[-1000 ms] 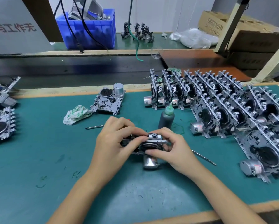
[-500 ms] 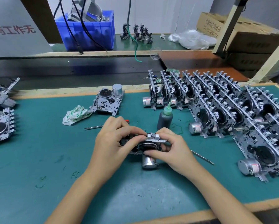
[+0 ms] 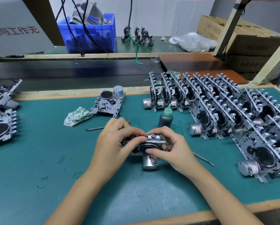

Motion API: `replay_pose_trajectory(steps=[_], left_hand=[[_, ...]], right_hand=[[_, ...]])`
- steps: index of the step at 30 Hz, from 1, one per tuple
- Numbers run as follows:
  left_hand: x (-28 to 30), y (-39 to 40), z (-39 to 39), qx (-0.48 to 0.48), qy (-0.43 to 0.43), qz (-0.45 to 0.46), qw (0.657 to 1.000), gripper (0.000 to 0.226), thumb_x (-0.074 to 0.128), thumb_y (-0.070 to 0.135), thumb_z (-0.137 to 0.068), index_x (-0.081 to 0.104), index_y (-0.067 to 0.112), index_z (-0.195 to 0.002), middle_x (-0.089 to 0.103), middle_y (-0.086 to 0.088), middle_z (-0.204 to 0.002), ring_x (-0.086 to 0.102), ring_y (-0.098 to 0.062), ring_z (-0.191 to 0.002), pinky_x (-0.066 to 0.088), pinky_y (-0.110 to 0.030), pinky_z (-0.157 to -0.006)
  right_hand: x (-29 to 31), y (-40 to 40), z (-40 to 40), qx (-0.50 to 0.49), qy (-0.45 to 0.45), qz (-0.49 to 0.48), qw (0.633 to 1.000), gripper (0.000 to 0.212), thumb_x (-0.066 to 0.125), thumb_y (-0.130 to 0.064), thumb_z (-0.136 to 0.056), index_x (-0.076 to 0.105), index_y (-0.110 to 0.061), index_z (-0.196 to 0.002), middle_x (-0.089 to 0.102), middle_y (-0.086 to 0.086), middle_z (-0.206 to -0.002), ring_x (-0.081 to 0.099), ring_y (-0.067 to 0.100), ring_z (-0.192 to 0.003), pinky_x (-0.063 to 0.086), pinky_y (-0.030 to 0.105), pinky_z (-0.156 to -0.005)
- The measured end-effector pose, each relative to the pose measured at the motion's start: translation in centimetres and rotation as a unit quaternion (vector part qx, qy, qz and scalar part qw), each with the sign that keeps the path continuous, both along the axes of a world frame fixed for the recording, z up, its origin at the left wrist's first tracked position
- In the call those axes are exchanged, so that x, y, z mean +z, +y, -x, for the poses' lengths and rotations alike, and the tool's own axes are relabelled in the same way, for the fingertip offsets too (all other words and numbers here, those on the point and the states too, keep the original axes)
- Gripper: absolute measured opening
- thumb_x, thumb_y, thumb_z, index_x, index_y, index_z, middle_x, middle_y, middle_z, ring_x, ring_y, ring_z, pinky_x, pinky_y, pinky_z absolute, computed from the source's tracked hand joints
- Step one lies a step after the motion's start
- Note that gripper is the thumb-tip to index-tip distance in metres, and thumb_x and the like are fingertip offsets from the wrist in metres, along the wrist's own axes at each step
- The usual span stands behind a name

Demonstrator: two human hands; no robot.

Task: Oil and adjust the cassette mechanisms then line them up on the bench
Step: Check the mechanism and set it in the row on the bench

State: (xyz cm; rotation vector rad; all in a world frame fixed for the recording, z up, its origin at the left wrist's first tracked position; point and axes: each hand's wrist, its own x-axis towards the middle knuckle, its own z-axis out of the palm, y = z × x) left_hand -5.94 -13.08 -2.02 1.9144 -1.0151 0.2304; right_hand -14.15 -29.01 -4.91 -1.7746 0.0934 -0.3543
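Observation:
A metal cassette mechanism (image 3: pixel 149 161) with a silver motor at its near end sits at the middle of the green bench mat (image 3: pixel 38 168). My left hand (image 3: pixel 115 143) grips its left side, fingers curled over the top. My right hand (image 3: pixel 170 148) pinches its right end, thumb on the black flywheel. Just behind stands a dark oil bottle (image 3: pixel 165 118) with a green nozzle. Several finished mechanisms (image 3: pixel 217 108) stand on edge in rows at the right. One more mechanism (image 3: pixel 109 103) lies flat at the back centre.
A white-green rag (image 3: pixel 76 116) lies left of the flat mechanism. A thin tool (image 3: pixel 95 128) with a red handle lies behind my left hand, another thin tool (image 3: pixel 204 159) to the right. More mechanisms (image 3: pixel 1 125) lie at the left edge. A blue crate (image 3: pixel 90 34) stands behind.
The hands keep their hold on the mechanism. The fingers of both hands have shifted slightly on its top edge.

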Motion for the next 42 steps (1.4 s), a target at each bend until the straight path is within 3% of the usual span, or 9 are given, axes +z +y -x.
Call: replay_pose_trajectory(steps=[2, 4, 9, 14, 18, 25, 32, 38, 42], left_hand=[[0.0, 0.0, 0.0, 0.0, -0.004, -0.004, 1.0, 0.009, 0.066, 0.03, -0.08, 0.074, 0.031, -0.084, 0.045, 0.009, -0.068, 0.041, -0.004, -0.074, 0.032, -0.011, -0.07], [0.1, 0.0, -0.1, -0.011, 0.007, -0.008, 1.0, 0.01, 0.066, 0.03, -0.08, 0.074, 0.031, -0.085, 0.043, 0.008, -0.067, 0.04, -0.004, -0.074, 0.032, -0.012, -0.069], [0.3, 0.1, -0.3, -0.029, 0.015, -0.019, 0.999, 0.013, 0.065, 0.029, -0.08, 0.076, 0.029, -0.087, 0.042, 0.006, -0.066, 0.039, -0.004, -0.073, 0.031, -0.011, -0.068], [0.1, 0.1, -0.1, -0.023, 0.022, -0.008, 0.999, 0.01, 0.064, 0.032, -0.081, 0.07, 0.039, -0.085, 0.04, 0.009, -0.066, 0.04, -0.004, -0.074, 0.031, -0.011, -0.068], [0.1, 0.1, -0.2, -0.023, 0.029, -0.012, 0.999, 0.01, 0.064, 0.03, -0.08, 0.073, 0.034, -0.084, 0.039, 0.01, -0.067, 0.04, -0.003, -0.074, 0.031, -0.011, -0.068], [0.1, 0.1, -0.2, -0.026, 0.036, -0.007, 0.999, 0.011, 0.064, 0.03, -0.08, 0.072, 0.037, -0.082, 0.037, 0.012, -0.066, 0.041, -0.002, -0.074, 0.031, -0.01, -0.068], [-0.1, 0.1, -0.3, -0.026, 0.026, -0.009, 0.999, 0.009, 0.065, 0.033, -0.081, 0.072, 0.038, -0.084, 0.038, 0.013, -0.067, 0.041, -0.002, -0.075, 0.031, -0.01, -0.068], [0.0, 0.1, -0.2, -0.026, 0.037, -0.003, 0.999, 0.011, 0.065, 0.03, -0.08, 0.07, 0.04, -0.084, 0.04, 0.011, -0.067, 0.042, -0.002, -0.076, 0.032, -0.01, -0.069], [-0.1, 0.2, -0.2, -0.021, 0.033, -0.002, 0.999, 0.008, 0.067, 0.037, -0.081, 0.07, 0.039, -0.088, 0.043, 0.013, -0.068, 0.043, -0.003, -0.078, 0.036, -0.014, -0.072]], right_hand=[[0.2, -0.1, 0.0, 0.003, 0.0, 0.002, 1.0, 0.032, 0.079, -0.016, -0.066, 0.069, -0.033, -0.091, 0.059, -0.002, -0.091, 0.05, 0.011, -0.067, 0.043, 0.024, -0.061], [0.3, -0.2, 0.0, 0.008, 0.004, 0.008, 1.0, 0.033, 0.08, -0.01, -0.067, 0.069, -0.031, -0.09, 0.06, -0.006, -0.09, 0.049, 0.005, -0.067, 0.041, 0.016, -0.061], [0.4, 0.0, -0.1, -0.002, 0.009, -0.01, 1.0, 0.035, 0.082, -0.003, -0.067, 0.069, -0.029, -0.087, 0.062, -0.005, -0.09, 0.056, 0.033, -0.083, 0.051, 0.039, -0.071], [0.8, 0.1, -0.2, 0.011, 0.028, -0.046, 0.999, 0.035, 0.082, 0.001, -0.065, 0.07, -0.025, -0.086, 0.062, -0.013, -0.083, 0.058, 0.011, -0.076, 0.05, 0.019, -0.067], [1.1, -0.1, -0.4, 0.014, 0.045, -0.031, 0.998, 0.034, 0.083, -0.002, -0.065, 0.071, -0.028, -0.084, 0.064, -0.007, -0.083, 0.058, 0.02, -0.077, 0.048, 0.03, -0.073], [1.0, -0.3, -0.4, 0.019, 0.039, -0.017, 0.999, 0.034, 0.083, -0.001, -0.064, 0.072, -0.025, -0.085, 0.06, -0.016, -0.077, 0.057, 0.006, -0.074, 0.042, 0.015, -0.067], [1.0, -0.2, -0.2, -0.003, 0.026, 0.017, 1.0, 0.034, 0.084, -0.008, -0.065, 0.071, -0.03, -0.088, 0.06, -0.015, -0.083, 0.06, 0.006, -0.084, 0.045, 0.018, -0.078], [0.4, -0.5, 1.8, -0.08, 0.024, 0.281, 0.956, 0.048, 0.07, -0.052, -0.068, 0.062, -0.034, -0.112, 0.058, -0.018, -0.102, 0.049, -0.001, -0.099, 0.037, 0.013, -0.086], [-0.2, -1.0, 3.0, -0.125, -0.038, 0.461, 0.878, 0.041, 0.057, -0.055, -0.077, 0.07, -0.016, -0.084, 0.063, -0.011, -0.08, 0.052, 0.012, -0.079, 0.042, 0.025, -0.07]])
